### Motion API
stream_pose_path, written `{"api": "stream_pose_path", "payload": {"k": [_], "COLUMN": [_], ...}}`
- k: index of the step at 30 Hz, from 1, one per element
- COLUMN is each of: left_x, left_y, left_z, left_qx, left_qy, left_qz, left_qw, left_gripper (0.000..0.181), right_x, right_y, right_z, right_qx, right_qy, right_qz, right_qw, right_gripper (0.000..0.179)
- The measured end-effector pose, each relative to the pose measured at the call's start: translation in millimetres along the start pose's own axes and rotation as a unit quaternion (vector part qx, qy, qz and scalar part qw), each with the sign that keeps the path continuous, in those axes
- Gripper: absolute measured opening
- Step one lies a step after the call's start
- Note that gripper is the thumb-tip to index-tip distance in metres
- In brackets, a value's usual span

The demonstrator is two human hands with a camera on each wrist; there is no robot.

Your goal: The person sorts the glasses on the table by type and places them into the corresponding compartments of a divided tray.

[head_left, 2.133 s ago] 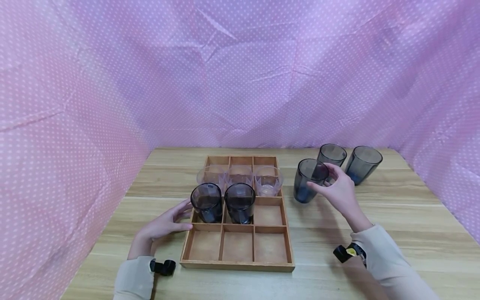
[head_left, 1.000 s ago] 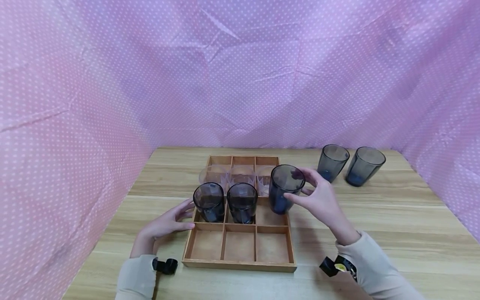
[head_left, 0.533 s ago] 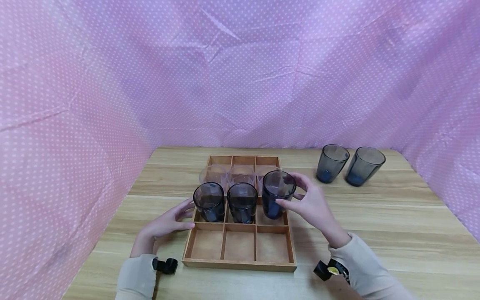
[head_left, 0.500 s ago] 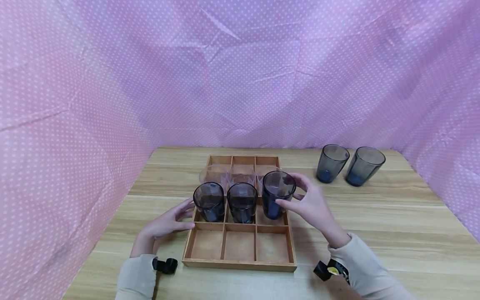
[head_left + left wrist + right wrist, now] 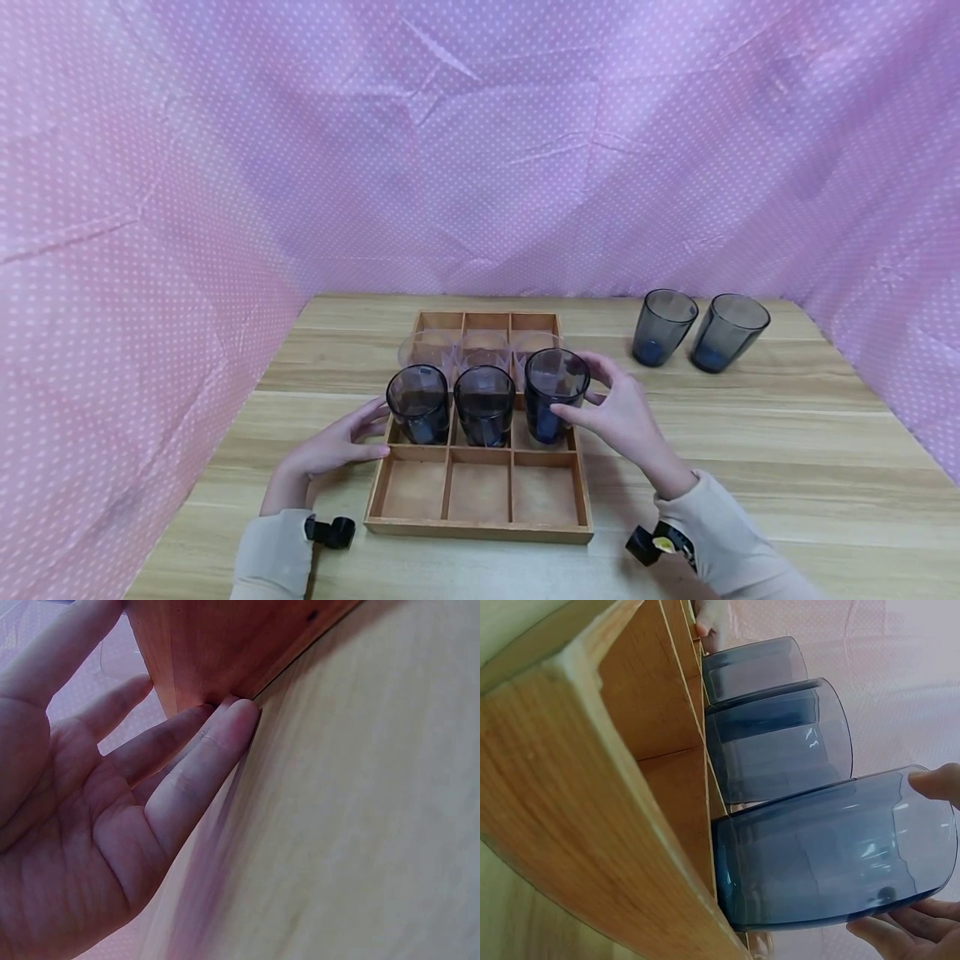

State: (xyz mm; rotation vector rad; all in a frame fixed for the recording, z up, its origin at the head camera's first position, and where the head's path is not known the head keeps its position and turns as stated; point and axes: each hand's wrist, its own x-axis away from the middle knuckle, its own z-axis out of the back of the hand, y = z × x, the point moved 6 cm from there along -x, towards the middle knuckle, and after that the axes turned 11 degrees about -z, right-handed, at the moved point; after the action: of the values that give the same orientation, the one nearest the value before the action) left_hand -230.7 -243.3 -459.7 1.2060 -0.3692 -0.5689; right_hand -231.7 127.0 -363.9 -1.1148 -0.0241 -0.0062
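My right hand holds a smoky blue-grey drinking glass by its side, thumb in front and fingers behind. The glass stands upright in the right compartment of the wooden divided tray, third row from the back. Two matching glasses, a left glass and a middle glass, fill the rest of that row. In the right wrist view the held glass has its base down inside the compartment walls. My left hand rests its extended fingers against the tray's left side.
Clear plastic cups occupy the row behind the dark glasses, partly hidden by them. Two more smoky glasses, one beside another, stand on the wooden table at the back right. A pink dotted cloth hangs behind.
My right hand has carried the glass left from the table's right side and lowered it into the tray's right compartment. My left hand has stayed at the tray's side.
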Motion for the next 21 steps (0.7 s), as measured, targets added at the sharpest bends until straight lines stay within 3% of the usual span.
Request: {"api": "stream_pose_path", "payload": {"k": [21], "left_x": [-0.4], "left_y": [-1.9], "left_z": [-0.9], "left_qx": [0.007], "left_qy": [-0.005], "left_qz": [-0.014], "left_qw": [0.9999], "left_gripper": [0.087], "right_x": [-0.1], "right_y": [15.9], "right_z": [-10.1], "right_qx": [0.01], "right_qy": [-0.007], "right_qz": [-0.021], "right_qw": [0.9997], "right_gripper": [0.074]}}
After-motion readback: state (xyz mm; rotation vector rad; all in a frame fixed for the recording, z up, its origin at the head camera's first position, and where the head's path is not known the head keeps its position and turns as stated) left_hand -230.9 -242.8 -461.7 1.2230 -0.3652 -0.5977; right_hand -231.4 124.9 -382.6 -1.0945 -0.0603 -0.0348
